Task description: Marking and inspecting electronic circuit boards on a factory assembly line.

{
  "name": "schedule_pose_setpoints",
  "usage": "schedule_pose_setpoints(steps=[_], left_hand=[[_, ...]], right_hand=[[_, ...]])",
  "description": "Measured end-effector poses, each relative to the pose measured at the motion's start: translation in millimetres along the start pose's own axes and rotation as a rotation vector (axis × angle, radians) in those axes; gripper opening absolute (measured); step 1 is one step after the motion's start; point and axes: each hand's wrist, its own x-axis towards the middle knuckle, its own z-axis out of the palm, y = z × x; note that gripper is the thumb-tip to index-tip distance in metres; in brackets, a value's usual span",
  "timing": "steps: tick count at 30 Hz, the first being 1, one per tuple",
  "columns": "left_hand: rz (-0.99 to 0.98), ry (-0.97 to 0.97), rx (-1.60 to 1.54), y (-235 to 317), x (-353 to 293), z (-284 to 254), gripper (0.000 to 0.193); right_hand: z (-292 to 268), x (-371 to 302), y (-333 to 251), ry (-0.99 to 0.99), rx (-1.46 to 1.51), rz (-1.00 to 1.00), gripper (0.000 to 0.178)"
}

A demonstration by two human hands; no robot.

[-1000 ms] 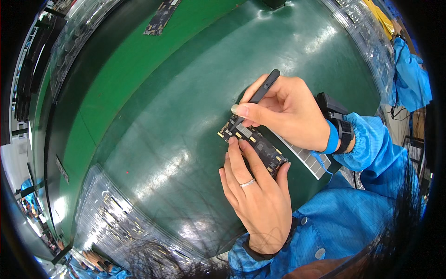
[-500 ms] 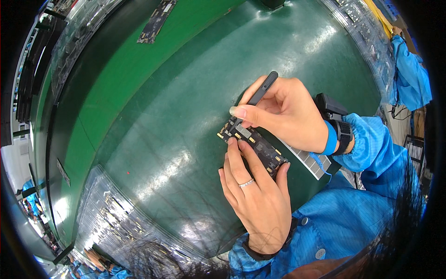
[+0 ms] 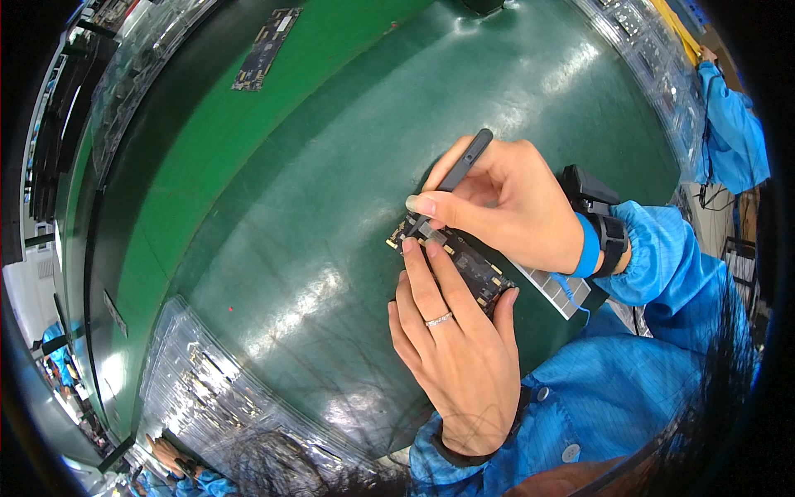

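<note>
A dark, narrow circuit board (image 3: 474,269) with gold and silver parts lies aslant on the green mat, in front of me. My left hand (image 3: 464,348) steadies it, index and middle fingertips on its near long side and thumb at its right end. In my right hand (image 3: 513,199) a black pen-like tool (image 3: 466,161) is pinched between thumb and fingers, tilted, its lower end down at the board's left part. The tool's very tip is too small to make out. Beside that tip sits a grey metal patch on the board.
Another circuit board (image 3: 267,50) rests on the bright green strip, with a small dark piece (image 3: 115,312) further down it. Clear plastic trays of parts (image 3: 207,381) stand at lower left; more trays (image 3: 638,58) stand upper right. A white gridded tray (image 3: 555,290) lies under my right wrist. Another person's hand (image 3: 170,455) shows lower left.
The board on the bright green strip has slid down and left, and the small dark piece there has shifted slightly. My left fingertips have crept a little further onto the board. My right hand has barely moved.
</note>
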Motion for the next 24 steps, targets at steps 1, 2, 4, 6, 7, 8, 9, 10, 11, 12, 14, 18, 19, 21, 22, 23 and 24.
schedule_pose_setpoints(steps=[1, 2, 4, 6, 7, 8, 9, 10, 11, 12, 14, 18, 19, 21, 22, 23, 24], left_hand=[[0.002, -0.005, 0.024, 0.7, -0.5, 0.4, 0.093], [0.002, -0.009, 0.049, 1.7, -0.9, 0.2, 0.093], [-0.008, -0.015, 0.074, 4.0, -1.0, -0.1, 0.093], [-0.011, -0.023, 0.095, 6.0, -0.4, -1.0, 0.093], [-0.011, -0.037, 0.101, 6.8, 0.2, -1.9, 0.091], [-0.015, -0.049, 0.112, 6.2, 1.1, -2.7, 0.09], [-0.017, -0.049, 0.117, 5.7, 1.7, -3.6, 0.09], [-0.018, -0.054, 0.124, 4.9, 1.9, -4.7, 0.088], [-0.016, -0.059, 0.127, 5.0, 2.1, -5.4, 0.085], [-0.013, -0.061, 0.127, 4.3, 2.5, -5.3, 0.085], [-0.013, -0.018, 0.031, 3.2, 2.4, -3.6, 0.082], [0.036, -0.044, 0.042, 19.3, -0.3, -5.6, 0.082], [0.059, -0.086, 0.048, 25.1, 0.9, -3.4, 0.083], [0.101, -0.088, 0.026, 28.4, 2.0, 5.8, 0.082], [0.142, -0.088, 0.004, 29.0, 2.1, 10.5, 0.081], [0.133, -0.083, 0.014, 28.7, 2.8, 14.0, 0.081], [0.13, -0.085, 0.017, 29.1, 3.6, 14.0, 0.081]], right_hand=[[-1.5, 1.1, -3.3, -0.046, 0.03, -0.003, 0.017], [-3.2, 2.8, -7.7, -0.095, 0.061, -0.007, 0.015], [-12.9, 5.9, -17.7, -0.177, -0.022, -0.07, 0.013], [-22.6, 5.5, -27.8, -0.252, -0.109, -0.134, 0.013], [-26.8, 4.8, -33.0, -0.232, -0.119, -0.186, 0.013], [-29.3, 5.1, -36.3, -0.216, -0.125, -0.239, 0.014], [-32.0, 4.8, -37.9, -0.199, -0.132, -0.293, 0.015], [-35.0, 4.0, -38.3, -0.199, -0.128, -0.294, 0.015], [-39.4, 2.3, -39.0, -0.154, -0.139, -0.213, 0.015], [-43.9, 0.5, -39.1, -0.108, -0.15, -0.133, 0.016], [-52.6, -3.0, -33.4, -0.081, -0.161, -0.095, 0.016], [-62.1, -6.4, -14.2, 0.023, -0.089, 0.005, 0.017], [-61.6, -8.1, -12.7, 0.034, -0.086, 0.024, 0.017], [-61.1, -9.0, -12.8, 0.047, -0.107, 0.021, 0.017], [-61.6, -9.7, -14.4, 0.048, -0.107, 0.022, 0.017], [-61.3, -9.5, -15.8, 0.031, -0.152, 0.032, 0.017], [-60.8, -9.1, -17.0, 0.013, -0.196, 0.042, 0.017]])
